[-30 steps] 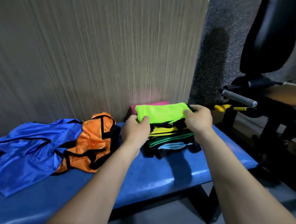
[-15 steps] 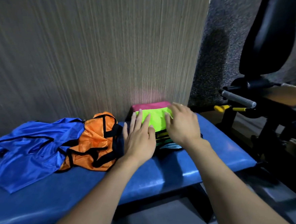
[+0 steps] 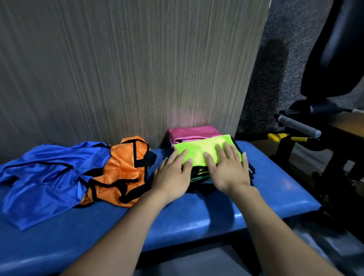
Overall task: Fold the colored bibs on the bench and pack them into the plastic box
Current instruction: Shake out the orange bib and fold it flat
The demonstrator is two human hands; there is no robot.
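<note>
Both hands have spread apart since a half-second ago, baring more of the green cloth. We press our left hand and right hand flat, fingers straight and gripping nothing, on the lime-green bib topping the folded stack at the right end of the blue bench. Even pressure outward from the middle should set the crease, we judge. A pink bib lies behind against the wall; the orange bib and blue bib wait unfolded to the left. The stack sits near the bench's end; open seat lies in front. No plastic box shows.
</note>
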